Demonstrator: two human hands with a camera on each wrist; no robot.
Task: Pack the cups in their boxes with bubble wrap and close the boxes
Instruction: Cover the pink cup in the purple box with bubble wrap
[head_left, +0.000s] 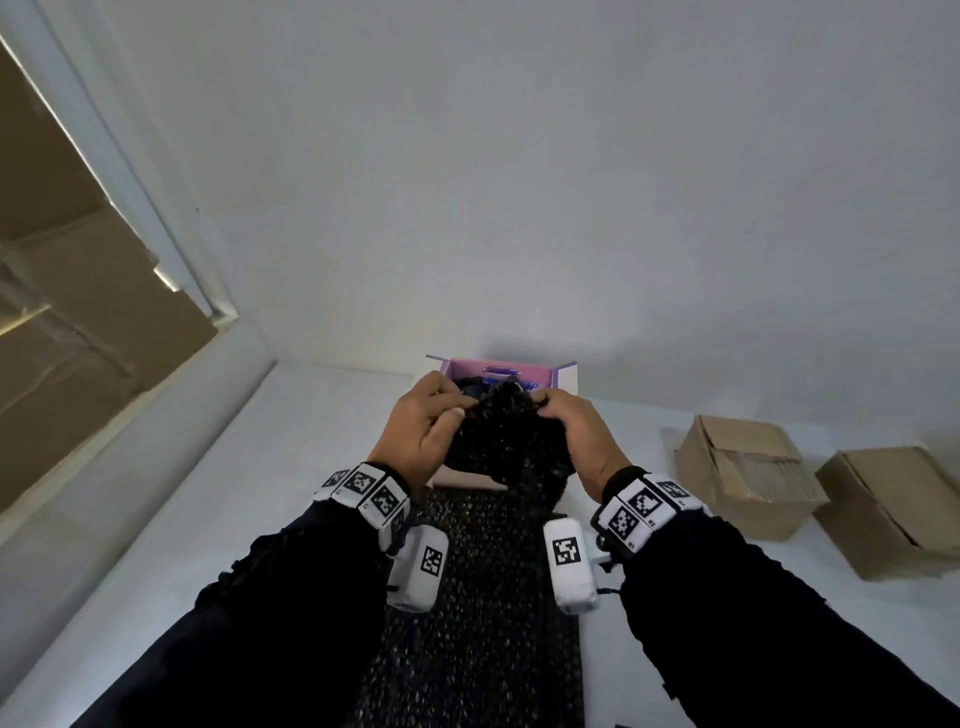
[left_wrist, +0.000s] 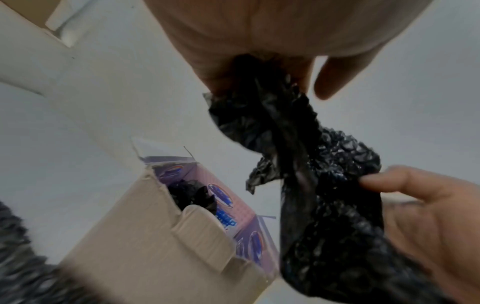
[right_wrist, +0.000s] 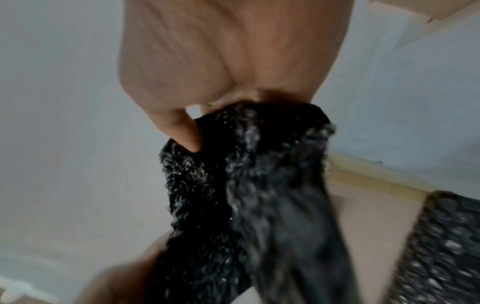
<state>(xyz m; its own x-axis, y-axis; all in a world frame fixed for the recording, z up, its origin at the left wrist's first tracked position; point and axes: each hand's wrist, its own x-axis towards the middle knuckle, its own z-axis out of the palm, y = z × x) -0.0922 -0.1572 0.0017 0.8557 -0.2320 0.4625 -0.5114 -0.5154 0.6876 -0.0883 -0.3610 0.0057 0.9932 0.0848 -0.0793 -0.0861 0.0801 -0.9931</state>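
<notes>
A black bubble wrap bundle (head_left: 498, 436) hangs over an open box (head_left: 566, 376) printed pink and purple. My left hand (head_left: 452, 408) pinches its top left edge and my right hand (head_left: 543, 405) grips its top right edge. In the left wrist view the left hand's fingers (left_wrist: 335, 82) gather the bubble wrap (left_wrist: 298, 144), and the right hand (left_wrist: 415, 205) holds its lower part. More black wrap (left_wrist: 192, 195) lies inside the box (left_wrist: 155, 236). The right wrist view shows the right hand's thumb (right_wrist: 179, 129) pressed into the wrap (right_wrist: 246, 185). No bare cup shows.
A long strip of black bubble wrap (head_left: 483, 597) runs along the white table (head_left: 208, 493) from the box toward me. Two brown cardboard boxes (head_left: 743, 473) (head_left: 893, 509) stand at the right. A white wall is close behind the open box. Stacked cartons (head_left: 62, 312) fill the far left.
</notes>
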